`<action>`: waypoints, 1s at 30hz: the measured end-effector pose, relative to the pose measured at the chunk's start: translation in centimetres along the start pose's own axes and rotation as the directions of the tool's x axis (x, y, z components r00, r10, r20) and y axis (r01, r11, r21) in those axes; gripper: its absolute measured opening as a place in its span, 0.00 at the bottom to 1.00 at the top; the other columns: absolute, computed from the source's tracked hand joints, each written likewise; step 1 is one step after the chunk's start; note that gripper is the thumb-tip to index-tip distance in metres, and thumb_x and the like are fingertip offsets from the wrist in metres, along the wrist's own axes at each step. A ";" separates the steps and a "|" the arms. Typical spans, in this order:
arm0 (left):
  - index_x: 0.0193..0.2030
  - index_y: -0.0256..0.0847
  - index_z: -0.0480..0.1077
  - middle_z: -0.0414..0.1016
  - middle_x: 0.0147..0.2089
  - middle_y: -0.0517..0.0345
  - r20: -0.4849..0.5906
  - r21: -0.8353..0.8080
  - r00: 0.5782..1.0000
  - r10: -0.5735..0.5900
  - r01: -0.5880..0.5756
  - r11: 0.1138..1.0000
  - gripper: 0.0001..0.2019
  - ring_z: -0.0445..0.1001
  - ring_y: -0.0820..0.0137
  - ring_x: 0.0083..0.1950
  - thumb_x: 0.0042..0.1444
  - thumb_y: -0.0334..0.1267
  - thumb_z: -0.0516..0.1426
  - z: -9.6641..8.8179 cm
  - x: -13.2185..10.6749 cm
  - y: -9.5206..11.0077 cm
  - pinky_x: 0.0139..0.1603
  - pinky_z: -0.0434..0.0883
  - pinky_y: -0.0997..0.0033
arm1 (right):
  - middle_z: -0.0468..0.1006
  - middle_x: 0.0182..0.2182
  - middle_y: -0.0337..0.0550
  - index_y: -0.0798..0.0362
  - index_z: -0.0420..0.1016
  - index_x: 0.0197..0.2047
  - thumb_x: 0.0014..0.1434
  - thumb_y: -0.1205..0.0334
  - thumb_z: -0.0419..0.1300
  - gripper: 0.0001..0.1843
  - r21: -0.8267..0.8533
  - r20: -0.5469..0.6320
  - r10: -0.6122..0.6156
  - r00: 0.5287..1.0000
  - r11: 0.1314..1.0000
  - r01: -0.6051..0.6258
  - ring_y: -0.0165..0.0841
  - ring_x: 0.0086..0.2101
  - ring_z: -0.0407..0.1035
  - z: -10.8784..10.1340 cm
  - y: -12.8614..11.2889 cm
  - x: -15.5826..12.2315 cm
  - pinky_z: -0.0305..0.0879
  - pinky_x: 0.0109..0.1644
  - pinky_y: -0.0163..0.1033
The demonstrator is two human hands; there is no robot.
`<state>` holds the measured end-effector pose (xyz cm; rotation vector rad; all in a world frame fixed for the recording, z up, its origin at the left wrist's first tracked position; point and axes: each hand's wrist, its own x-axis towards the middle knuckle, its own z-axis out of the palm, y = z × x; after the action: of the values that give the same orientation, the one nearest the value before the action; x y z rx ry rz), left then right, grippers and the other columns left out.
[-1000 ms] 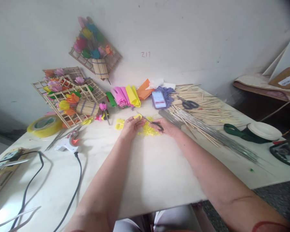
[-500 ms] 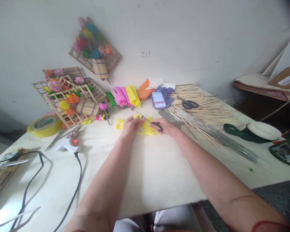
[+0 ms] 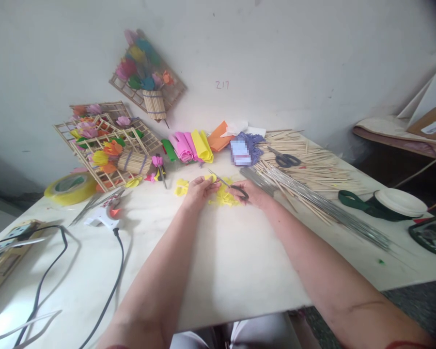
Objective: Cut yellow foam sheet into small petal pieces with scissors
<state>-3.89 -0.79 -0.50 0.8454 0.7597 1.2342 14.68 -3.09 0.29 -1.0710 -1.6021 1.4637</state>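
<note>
My left hand pinches a small piece of yellow crepe paper between thumb and fingers, low over the table. In my right hand is a pair of scissors with dark handles, its blades pointing left toward the yellow piece. Whether the blades touch the paper I cannot tell. Yellow paper scraps lie beneath and between both hands. Left of my left hand rest several cut yellow pieces.
Behind stand rolled crepe papers and purple yarn. To the right lie wooden sticks, metal wires and other scissors. At left are a glue gun with its cord, tape and flower-decorated wooden frames.
The whole view has shifted slightly, so things appear a little right and lower. Both hands keep their hold on the yellow piece and the scissors, almost in the same place.
</note>
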 end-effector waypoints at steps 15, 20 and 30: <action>0.28 0.32 0.66 0.78 0.30 0.48 0.078 0.029 0.997 -0.007 0.005 1.000 0.08 0.78 0.69 0.32 0.46 0.32 0.63 -0.1 -0.2 0.0 0.31 0.74 0.76 | 0.63 0.12 0.31 0.55 0.63 0.21 0.46 0.52 0.64 0.17 0.014 0.007 0.022 1.000 1.000 -0.022 0.20 0.11 0.53 -0.2 0.1 0.1 0.48 0.13 0.28; 0.29 0.32 0.67 0.78 0.30 0.48 0.081 0.027 0.997 -0.009 0.007 1.000 0.08 0.78 0.68 0.32 0.47 0.33 0.62 -0.3 -0.1 0.0 0.32 0.74 0.75 | 0.62 0.12 0.30 0.55 0.63 0.21 0.47 0.51 0.64 0.18 0.003 0.016 -0.002 1.000 1.000 0.002 0.20 0.12 0.52 -0.3 0.1 0.0 0.48 0.13 0.28; 0.30 0.32 0.68 0.78 0.30 0.47 0.043 0.018 0.999 -0.014 0.013 1.000 0.07 0.78 0.67 0.33 0.48 0.32 0.62 -0.2 -0.1 -0.1 0.36 0.75 0.71 | 0.62 0.12 0.31 0.55 0.63 0.21 0.48 0.50 0.63 0.19 -0.045 0.016 -0.010 1.000 0.999 0.010 0.20 0.12 0.53 -0.4 0.2 0.2 0.46 0.14 0.29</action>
<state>-4.04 -0.82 -0.70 0.8774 0.7415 1.1948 15.02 -2.77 0.09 -1.0777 -1.6569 1.4391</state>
